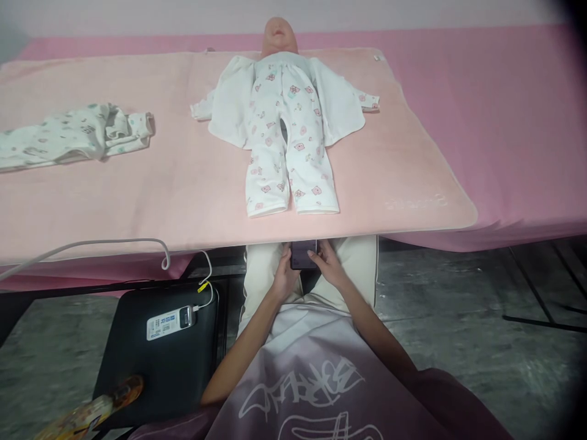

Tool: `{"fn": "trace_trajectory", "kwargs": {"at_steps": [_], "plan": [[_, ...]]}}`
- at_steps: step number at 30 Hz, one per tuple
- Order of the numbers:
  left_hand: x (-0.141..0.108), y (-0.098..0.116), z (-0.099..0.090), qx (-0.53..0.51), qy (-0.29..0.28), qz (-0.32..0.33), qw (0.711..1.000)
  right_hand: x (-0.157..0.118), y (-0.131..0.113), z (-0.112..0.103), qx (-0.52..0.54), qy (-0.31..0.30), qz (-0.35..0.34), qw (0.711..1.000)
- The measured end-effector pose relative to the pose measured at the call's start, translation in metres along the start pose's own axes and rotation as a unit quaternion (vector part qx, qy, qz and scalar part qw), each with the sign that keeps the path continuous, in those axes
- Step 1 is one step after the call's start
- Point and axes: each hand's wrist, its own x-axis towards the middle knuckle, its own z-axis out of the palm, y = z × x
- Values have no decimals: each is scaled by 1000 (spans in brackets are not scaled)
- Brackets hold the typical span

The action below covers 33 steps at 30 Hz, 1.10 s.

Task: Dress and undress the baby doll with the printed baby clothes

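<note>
Down over the lap [259,269], the left hand [285,279] and right hand [331,266] grasp a dark phone [302,256] by its sides; the pink mat [192,183] hides its far end, its screen is unreadable, and several fingers are concealed.

I hold the left arm [247,348] and the right arm [373,327] low and forward, the bare forearms slanting toward each other. My left hand [286,275] and right hand [331,266] are side by side, gripping; the right thumb [316,258] is pointing inward.
</note>
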Motion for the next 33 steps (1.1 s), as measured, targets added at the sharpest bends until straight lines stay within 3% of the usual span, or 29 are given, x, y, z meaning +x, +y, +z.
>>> {"fn": "trace_trajectory", "kwargs": {"at_steps": [14, 29, 33], "plan": [[2, 1, 3, 0, -6, 35, 999, -8, 12, -10, -1, -35, 6, 999], [6, -3, 3, 51, 21, 47, 997, -8, 5, -8, 18, -26, 14, 999], [6, -4, -1, 27, -11, 35, 999, -7, 4, -8, 16, -12, 18, 1000]]}}
